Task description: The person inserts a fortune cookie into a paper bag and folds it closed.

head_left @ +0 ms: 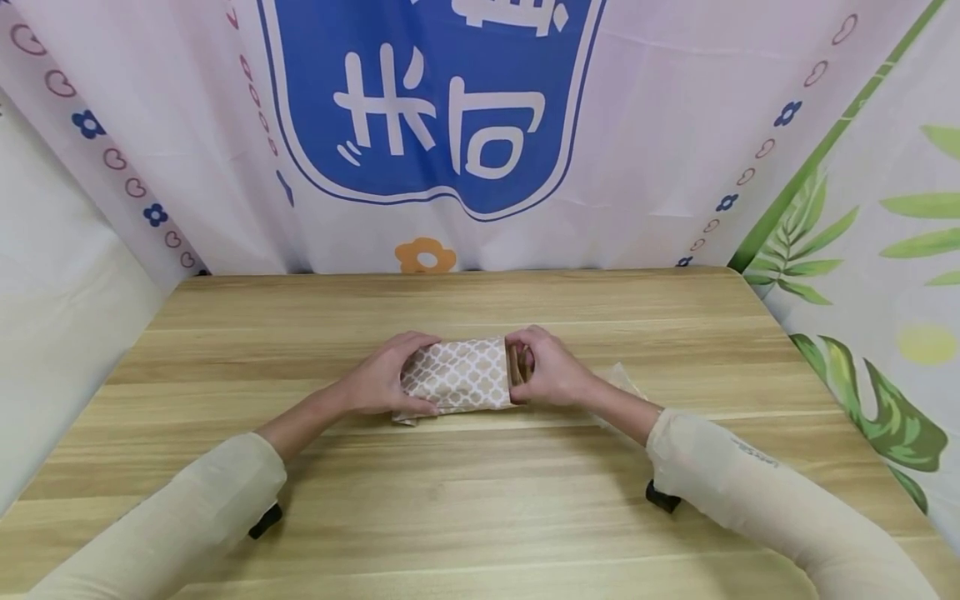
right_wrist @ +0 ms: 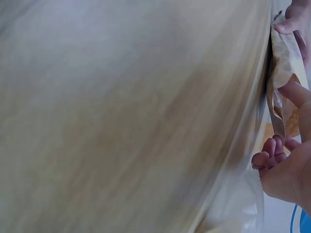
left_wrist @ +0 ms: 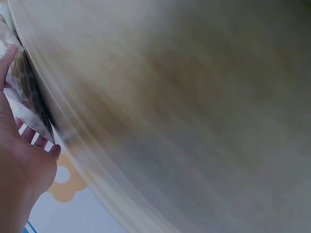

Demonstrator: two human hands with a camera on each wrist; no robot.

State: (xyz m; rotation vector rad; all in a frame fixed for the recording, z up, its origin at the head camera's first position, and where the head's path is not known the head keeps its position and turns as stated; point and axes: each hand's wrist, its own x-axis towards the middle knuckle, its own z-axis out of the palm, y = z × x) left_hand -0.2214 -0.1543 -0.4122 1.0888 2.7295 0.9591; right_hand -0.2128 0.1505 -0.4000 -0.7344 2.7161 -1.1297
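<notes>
A tan paper bag [head_left: 459,375] with a white lattice pattern lies on its side on the table, its open mouth facing right. My left hand [head_left: 384,377] grips the left end, thumb along the near edge and fingers at the far edge. At the mouth, my right hand [head_left: 553,369] holds the rim between thumb and fingers; brown paper shows inside. The right wrist view shows the bag [right_wrist: 283,60] edge-on with the rim spread between thumb and fingers. In the left wrist view only part of the bag [left_wrist: 24,80] appears.
A clear plastic wrapper [head_left: 624,380] lies partly under my right forearm. The wood-grain table [head_left: 450,508] runs back to a printed curtain [head_left: 637,167]. Small black pieces [head_left: 663,497] stick out below both sleeves.
</notes>
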